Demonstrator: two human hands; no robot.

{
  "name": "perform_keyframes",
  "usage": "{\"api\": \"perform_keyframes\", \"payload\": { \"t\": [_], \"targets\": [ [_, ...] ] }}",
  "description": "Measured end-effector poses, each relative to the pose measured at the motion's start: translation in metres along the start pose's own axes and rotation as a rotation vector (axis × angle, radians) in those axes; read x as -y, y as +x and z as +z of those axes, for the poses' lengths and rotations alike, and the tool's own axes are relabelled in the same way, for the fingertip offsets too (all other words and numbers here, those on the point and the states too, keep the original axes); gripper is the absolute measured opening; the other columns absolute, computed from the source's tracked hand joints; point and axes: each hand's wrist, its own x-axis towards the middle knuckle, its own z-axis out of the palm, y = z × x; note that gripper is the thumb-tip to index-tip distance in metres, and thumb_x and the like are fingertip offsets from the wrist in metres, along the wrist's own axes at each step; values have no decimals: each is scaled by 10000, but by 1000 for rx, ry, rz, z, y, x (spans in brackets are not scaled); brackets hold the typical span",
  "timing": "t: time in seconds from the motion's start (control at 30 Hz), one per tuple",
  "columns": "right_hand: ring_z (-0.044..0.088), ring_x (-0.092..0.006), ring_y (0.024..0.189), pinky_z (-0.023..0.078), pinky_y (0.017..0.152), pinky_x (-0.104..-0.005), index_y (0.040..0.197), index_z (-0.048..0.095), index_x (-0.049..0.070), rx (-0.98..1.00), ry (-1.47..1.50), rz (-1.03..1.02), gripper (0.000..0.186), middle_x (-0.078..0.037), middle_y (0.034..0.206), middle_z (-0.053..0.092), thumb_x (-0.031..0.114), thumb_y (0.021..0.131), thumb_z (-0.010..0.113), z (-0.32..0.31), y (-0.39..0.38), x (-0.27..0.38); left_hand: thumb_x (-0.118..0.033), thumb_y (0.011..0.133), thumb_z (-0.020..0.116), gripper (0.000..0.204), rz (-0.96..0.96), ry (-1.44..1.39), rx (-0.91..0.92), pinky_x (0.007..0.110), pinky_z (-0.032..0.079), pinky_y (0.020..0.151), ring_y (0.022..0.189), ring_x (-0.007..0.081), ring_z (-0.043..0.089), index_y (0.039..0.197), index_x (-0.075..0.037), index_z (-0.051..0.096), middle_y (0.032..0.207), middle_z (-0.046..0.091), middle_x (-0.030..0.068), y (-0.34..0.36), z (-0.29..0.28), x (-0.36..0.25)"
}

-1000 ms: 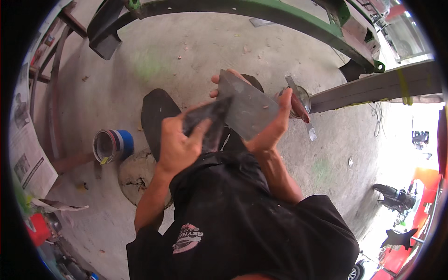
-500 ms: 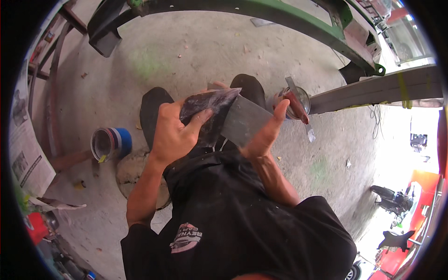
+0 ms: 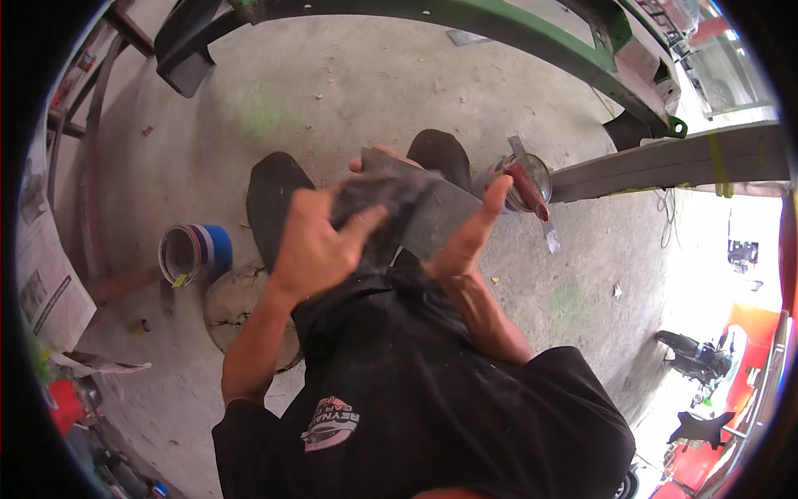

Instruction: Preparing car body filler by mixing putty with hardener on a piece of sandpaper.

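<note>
Above my lap, my left hand (image 3: 320, 241) grips a dark, worn sheet that looks like sandpaper (image 3: 384, 208), smeared by motion. The sheet lies over a flat grey rectangular plate (image 3: 449, 218). My right hand (image 3: 461, 248) supports that plate from below and from its right edge, thumb raised. Some fingertips show at the plate's far edge, while the rest of that hand is hidden under it. My knees in dark trousers (image 3: 274, 200) are on both sides of the plate.
To the right stands an open tin (image 3: 540, 170) with a reddish-brown tool and metal blade across it. A blue container (image 3: 218, 249) sits at left. Ahead curves a green and black metal frame (image 3: 499, 25); a grey beam (image 3: 665, 158) juts in from the right. Newspaper (image 3: 58, 287) hangs far left.
My left hand and the sandpaper have shifted across the plate, and the sheet's raised corner has dropped. More of the plate's far corner shows. My right hand stays nearly in place.
</note>
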Motion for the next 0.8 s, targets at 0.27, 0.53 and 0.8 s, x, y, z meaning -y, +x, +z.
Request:
{"api": "perform_keyframes", "payload": {
  "t": [0.27,0.53,0.8],
  "targets": [
    [573,-316,1130,460,992,-432,1425,348,-89,-15,-64,26,1320,-229,1352,517,988,672,221,-9,4,-7,-78,852,682,244,-49,-135,26,276,519,735,797,163,706,1061,49,682,884,729,164,-10,9,7],
    [565,-301,1145,460,996,-414,1416,372,-85,2,-141,39,1357,-202,1338,533,1010,637,185,-7,7,-5,-96,834,700,242,-12,37,43,315,512,726,801,206,702,1050,14,695,889,727,163,-9,5,-8],
    [538,-323,1200,402,1055,-418,1409,379,-91,36,-157,-5,1312,-223,1386,495,982,683,174,-11,8,-5,-143,820,729,284,-5,64,2,306,514,697,694,245,691,1069,-8,703,892,711,204,-10,9,-7]
  ]
}}
